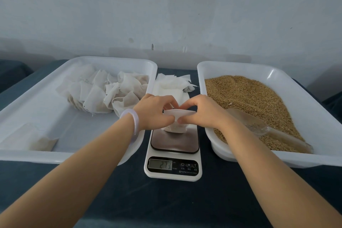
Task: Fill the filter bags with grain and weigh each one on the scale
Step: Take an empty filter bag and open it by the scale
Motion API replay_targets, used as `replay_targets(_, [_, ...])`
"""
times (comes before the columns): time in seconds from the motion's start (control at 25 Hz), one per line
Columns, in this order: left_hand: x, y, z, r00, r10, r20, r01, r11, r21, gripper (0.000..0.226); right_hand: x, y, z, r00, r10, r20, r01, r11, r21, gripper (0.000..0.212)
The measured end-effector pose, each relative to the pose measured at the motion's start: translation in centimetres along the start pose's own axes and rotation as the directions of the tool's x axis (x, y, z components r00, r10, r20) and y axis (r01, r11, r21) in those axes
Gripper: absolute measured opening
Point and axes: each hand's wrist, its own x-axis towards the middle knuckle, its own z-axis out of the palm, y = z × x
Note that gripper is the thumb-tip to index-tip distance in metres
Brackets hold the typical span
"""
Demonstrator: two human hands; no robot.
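**While the Display Is Lit, Both Hands Pinch One Bag Over the Scale**

Where the two forearms meet at the centre of the frame, the left hand (153,111) and the right hand (201,111) hold a single white filter bag (182,114) between them. Each hand pinches the bag's upper edge between thumb and curled fingers, the left on its left side and the right on its right. The bag hangs upright, and its lower end appears to touch the far part of the metal platform (174,142) of the scale (173,174). The scale's display, at lower centre, shows digits too blurred to read with certainty. A pale bracelet (133,118) circles the left wrist.

At the left of the frame sits a white tray (37,154) holding a heap of crumpled bags (103,90) toward its far side, some showing brown through the fabric. A flat bag (37,140) lies alone near its lower left corner.

At the right, a second white tray (240,68) holds a spread of brown grain (249,94), with a translucent scoop (259,126) lying on it just beside the right wrist.

Between the trays, just above the hands, lies a loose stack of flat white bags (170,85). Everything rests on a dark cloth-covered table (166,205), against a pale wall.
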Motion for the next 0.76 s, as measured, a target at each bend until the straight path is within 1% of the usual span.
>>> replay_targets(0.16, [0.1, 0.0, 0.1, 1.000, 0.016, -0.013, -0.016, 1.000, 0.009, 0.041, -0.1, -0.1, -0.2, 1.000, -0.003, 0.007, 0.003, 1.000, -0.008, 0.034])
replay_targets(0.24, [0.1, -0.2, 0.1, 1.000, 0.029, -0.011, -0.028, 0.999, 0.026, 0.029, -0.1, 0.0, -0.1, 1.000, -0.004, 0.002, 0.004, 1.000, -0.008, 0.031])
replay_targets(0.32, [0.2, -0.3, 0.0, 0.999, 0.034, -0.003, -0.034, 0.998, 0.060, 0.013, -0.2, 0.2, 0.1, 1.000, 0.001, -0.003, -0.001, 1.000, -0.013, 0.024])
replay_targets(0.4, [0.1, 0.0, 0.0, 1.000, 0.018, 0.007, -0.019, 0.997, 0.075, 0.009, -0.2, 0.3, 0.1, 1.000, -0.016, 0.004, 0.016, 0.999, -0.033, 0.014])
replay_targets(0.48, [-0.3, 0.3, -0.3, 1.000, -0.017, -0.016, 0.017, 1.000, 0.013, 0.007, -0.3, 0.0, 0.0, 0.999, -0.053, -0.012, 0.053, 0.999, -0.008, 0.005])
replay_targets(0.56, [-0.7, 0.7, -0.8, 0.997, -0.054, -0.050, 0.048, 0.993, -0.108, 0.006, -0.4, -0.5, 0.0, 0.993, -0.095, -0.075, 0.099, 0.994, 0.042, 0.007])
replay_targets(0.6, [-0.9, 1.0, -1.0, 0.996, -0.067, -0.060, 0.058, 0.989, -0.135, 0.008, -0.5, -0.9, -0.1, 0.986, -0.121, -0.113, 0.128, 0.990, 0.055, 0.010])
replay_targets(0.76, [-2.2, 1.2, -3.3, 0.980, -0.134, -0.148, 0.113, 0.984, -0.139, 0.015, -0.7, -3.9, 0.0, 0.944, -0.248, -0.218, 0.275, 0.956, 0.103, 0.021])
